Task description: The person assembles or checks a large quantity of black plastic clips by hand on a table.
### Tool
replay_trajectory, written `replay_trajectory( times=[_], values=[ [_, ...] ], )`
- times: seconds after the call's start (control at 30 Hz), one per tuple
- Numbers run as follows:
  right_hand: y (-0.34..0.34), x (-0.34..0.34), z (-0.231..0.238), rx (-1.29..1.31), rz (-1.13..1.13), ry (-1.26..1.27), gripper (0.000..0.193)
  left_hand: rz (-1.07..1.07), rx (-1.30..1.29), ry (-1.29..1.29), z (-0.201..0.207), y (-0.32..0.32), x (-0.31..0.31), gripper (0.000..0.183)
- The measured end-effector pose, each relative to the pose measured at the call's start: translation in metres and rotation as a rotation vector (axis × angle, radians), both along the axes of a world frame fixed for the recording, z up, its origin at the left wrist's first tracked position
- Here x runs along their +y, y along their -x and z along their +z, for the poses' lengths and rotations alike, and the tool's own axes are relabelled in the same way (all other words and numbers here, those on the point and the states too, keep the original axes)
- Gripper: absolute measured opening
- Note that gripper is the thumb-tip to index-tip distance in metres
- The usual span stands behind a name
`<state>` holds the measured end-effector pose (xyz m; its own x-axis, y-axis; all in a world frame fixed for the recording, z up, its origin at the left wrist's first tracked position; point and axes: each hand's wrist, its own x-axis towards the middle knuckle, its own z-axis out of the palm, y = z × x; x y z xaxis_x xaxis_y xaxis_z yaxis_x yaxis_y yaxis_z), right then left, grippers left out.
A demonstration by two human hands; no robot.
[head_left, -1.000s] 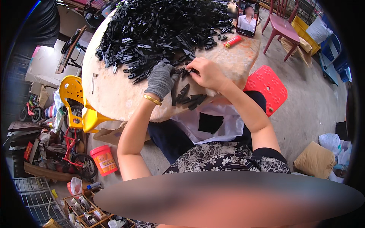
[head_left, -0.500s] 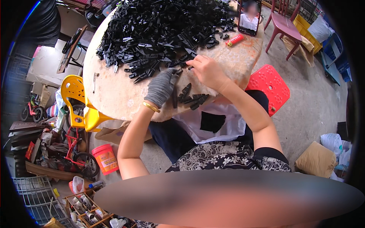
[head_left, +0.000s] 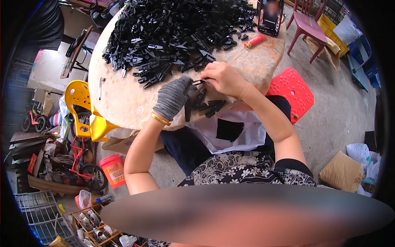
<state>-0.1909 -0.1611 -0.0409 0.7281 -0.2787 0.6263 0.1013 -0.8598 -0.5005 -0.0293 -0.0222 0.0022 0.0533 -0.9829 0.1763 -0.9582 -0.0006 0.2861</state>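
Note:
A big heap of black plastic clip parts [head_left: 173,29] covers the far part of a round pale table [head_left: 123,103]. My left hand [head_left: 173,96], in a grey knit glove with a gold bangle at the wrist, holds a black clip part near the table's front edge. My bare right hand [head_left: 224,78] pinches a small metal spring against that part. A few finished black clips [head_left: 207,106] lie just below both hands. A white plastic bag [head_left: 230,131] hangs open on my lap under the table edge.
A phone [head_left: 270,14] stands at the far right of the table with a red lighter [head_left: 254,41] beside it. A red stool [head_left: 293,92] is at my right, a pink chair [head_left: 306,24] beyond. A yellow child's chair [head_left: 82,109], an orange bucket [head_left: 112,169] and a small bicycle [head_left: 78,164] stand left.
Both hands have stayed near the table's front edge, working together on one black clip. The head has shifted slightly, so the table sits a little lower in view.

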Motion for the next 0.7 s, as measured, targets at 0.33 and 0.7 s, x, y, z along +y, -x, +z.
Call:
replay_trajectory(
  times=[0.33, 0.7],
  values=[
    [-0.001, -0.001, 0.0, 0.003, 0.03, -0.009, 0.009, -0.081, -0.073, 0.076, -0.002, -0.007, -0.003, 0.022],
    [0.002, 0.001, 0.002, -0.007, -0.084, 0.149, 0.012, -0.106, -0.338, -0.262, 0.036, 0.017, -0.034, 0.024]
  ],
)
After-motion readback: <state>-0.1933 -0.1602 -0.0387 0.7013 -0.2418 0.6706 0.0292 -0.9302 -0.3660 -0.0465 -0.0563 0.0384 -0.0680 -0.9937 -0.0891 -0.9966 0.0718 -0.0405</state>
